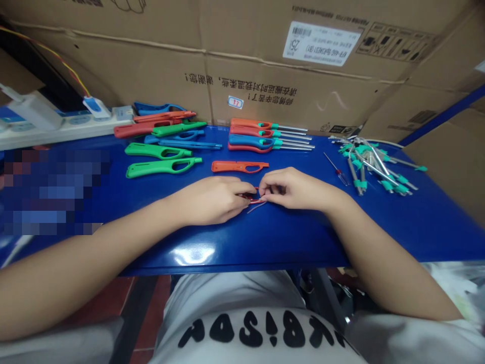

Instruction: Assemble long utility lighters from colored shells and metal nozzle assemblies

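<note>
My left hand [222, 199] is closed over a red lighter casing [256, 201] just above the blue table, covering most of it. My right hand [291, 189] meets it from the right with fingers curled into a pinch at the casing's end. What sits between those fingertips is hidden. A thin pale wire or tube [256, 208] sticks out below the fingertips. Beyond my hands lies an orange lighter casing half [239, 166] with its trigger loop to the right. Behind it are several lighters with metal tubes [271, 135], in orange, red and blue.
Green casing halves [161, 167] and other coloured casings lie back left. Metal tubes with teal fittings [373, 162] are heaped at right, beside a small screwdriver [336, 169]. A power strip [71, 129] stands at far left. Behind everything rises a cardboard box wall [159, 65].
</note>
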{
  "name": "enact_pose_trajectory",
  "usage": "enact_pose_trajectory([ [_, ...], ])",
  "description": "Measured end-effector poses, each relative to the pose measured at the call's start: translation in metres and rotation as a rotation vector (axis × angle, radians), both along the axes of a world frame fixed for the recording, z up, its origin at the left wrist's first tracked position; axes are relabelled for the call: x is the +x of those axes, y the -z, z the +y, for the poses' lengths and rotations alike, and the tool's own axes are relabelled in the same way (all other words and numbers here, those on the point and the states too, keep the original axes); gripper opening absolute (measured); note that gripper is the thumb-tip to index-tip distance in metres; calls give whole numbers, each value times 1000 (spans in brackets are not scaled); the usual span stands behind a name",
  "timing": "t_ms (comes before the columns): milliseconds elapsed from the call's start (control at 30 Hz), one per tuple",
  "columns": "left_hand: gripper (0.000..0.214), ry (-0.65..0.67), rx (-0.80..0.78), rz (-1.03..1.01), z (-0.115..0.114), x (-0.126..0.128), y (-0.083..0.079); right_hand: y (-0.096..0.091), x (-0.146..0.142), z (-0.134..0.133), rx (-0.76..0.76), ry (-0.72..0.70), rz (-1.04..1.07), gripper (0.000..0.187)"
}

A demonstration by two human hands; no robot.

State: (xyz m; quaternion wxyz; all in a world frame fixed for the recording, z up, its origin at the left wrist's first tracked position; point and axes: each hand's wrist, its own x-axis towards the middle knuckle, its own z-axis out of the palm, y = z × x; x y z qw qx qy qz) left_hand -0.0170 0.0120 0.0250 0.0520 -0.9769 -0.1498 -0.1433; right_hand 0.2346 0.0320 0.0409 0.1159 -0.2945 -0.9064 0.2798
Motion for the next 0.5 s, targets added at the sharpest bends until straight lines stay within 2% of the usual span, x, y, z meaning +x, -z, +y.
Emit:
enact_pose_trajectory([
  [133,28,0,-38,-45,0,0,2,0,0,0,17,10,-9,8],
  [333,25,-17,-213,-150,3,0,4,1,3,3,-25,13,-10,7],
  [500,24,-17,-240,-138,2,1,2,2,2,3,-13,31,-30,6],
])
